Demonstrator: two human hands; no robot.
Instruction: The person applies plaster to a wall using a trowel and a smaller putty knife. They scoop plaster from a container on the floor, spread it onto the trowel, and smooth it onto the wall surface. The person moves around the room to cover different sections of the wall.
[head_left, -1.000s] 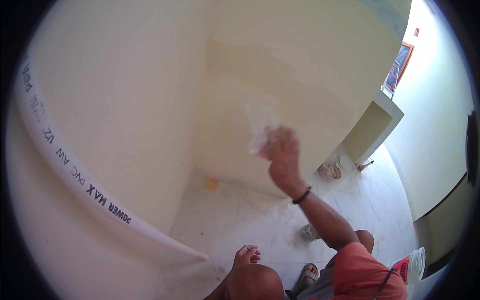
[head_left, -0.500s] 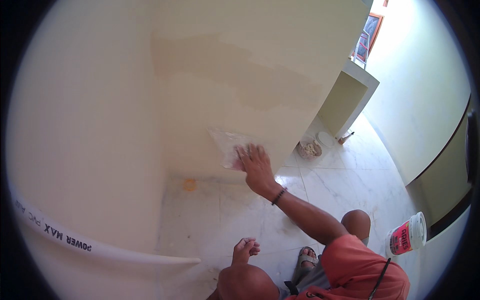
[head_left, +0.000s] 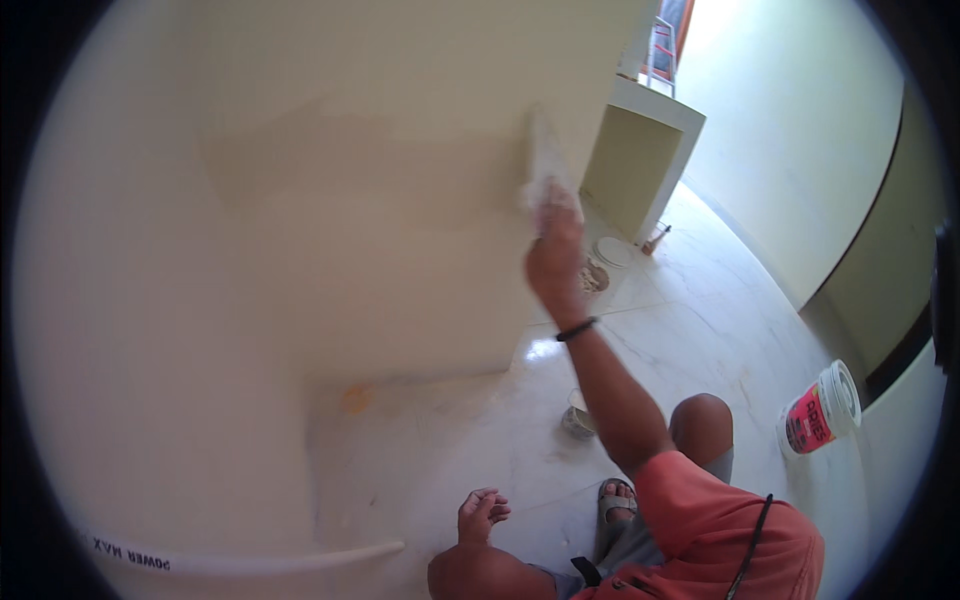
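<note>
Operating remotely, I saw the right hand (head_left: 556,248), blurred but apparently closed on a translucent sheet (head_left: 546,160), risen from the lower wall (head_left: 400,290) to one o'clock — shifting the work to the three-o'clock end of the darker patch (head_left: 365,155); the left hand (head_left: 482,510) hung at six o'clock — half open, nothing visible held

grey-veined white floor (head_left: 700,330), brightly lit wall (head_left: 790,150)
</note>
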